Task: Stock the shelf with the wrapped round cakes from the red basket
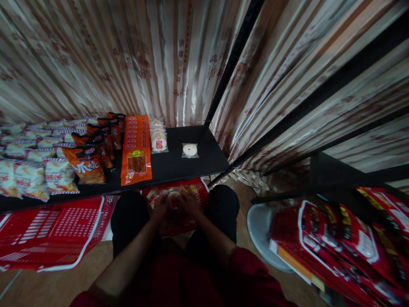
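1. The left hand (160,207) and right hand (191,204) together hold a small pale packet (174,200) over a red basket (202,188).
2. A round white cake (190,149) lies on the black shelf (206,155), right of stacked ones.

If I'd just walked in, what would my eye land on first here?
Probably the long, bright orange packet on the black shelf, between the bagged snacks and a row of small white packets. Next, perhaps, the lone round white packet to its right, stark against the black. The big red basket at lower left also stands out.
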`<state>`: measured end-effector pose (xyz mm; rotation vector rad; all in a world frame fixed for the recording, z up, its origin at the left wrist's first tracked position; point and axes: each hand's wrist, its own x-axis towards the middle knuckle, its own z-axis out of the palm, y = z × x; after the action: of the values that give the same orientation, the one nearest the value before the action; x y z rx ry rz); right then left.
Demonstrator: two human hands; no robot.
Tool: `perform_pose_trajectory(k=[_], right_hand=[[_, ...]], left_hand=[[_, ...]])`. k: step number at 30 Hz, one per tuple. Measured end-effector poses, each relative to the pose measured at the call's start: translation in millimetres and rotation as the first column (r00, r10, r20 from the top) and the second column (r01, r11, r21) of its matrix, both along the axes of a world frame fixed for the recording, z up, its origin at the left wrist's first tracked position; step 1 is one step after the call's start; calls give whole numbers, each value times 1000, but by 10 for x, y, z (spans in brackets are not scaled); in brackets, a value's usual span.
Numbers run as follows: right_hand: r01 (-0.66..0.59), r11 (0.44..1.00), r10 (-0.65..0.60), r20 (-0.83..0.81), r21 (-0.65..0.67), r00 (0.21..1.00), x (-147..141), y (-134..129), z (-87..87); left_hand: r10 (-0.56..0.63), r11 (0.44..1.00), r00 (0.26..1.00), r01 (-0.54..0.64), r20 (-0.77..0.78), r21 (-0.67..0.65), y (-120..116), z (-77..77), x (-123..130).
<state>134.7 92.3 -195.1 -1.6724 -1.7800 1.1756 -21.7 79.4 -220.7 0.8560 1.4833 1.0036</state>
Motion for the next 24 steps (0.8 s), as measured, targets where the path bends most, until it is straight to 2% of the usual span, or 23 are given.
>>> perform_pose_trajectory(k=[3,7,11,16,24], right_hand=[[9,1000,-9,17,2,1000,16,-9,20],[-41,999,38,-100,-21,994,34,-17,57],[-31,998,17,-219,-59,976,25,-14,148],[-18,1000,12,-263,-20,965,3,0,245],[-26,1000,25,-336,2,942,27,18,329]], left_hand=[[24,1000,1000,-23,11,-18,-12,47,11],[54,999,998,-54,18,10,-59,169,12],[21,998,987,-10,-162,69,-81,361,-4],[3,995,924,36,-383,97,-72,597,10],[55,984,903,24,-427,176,-82,796,41]])
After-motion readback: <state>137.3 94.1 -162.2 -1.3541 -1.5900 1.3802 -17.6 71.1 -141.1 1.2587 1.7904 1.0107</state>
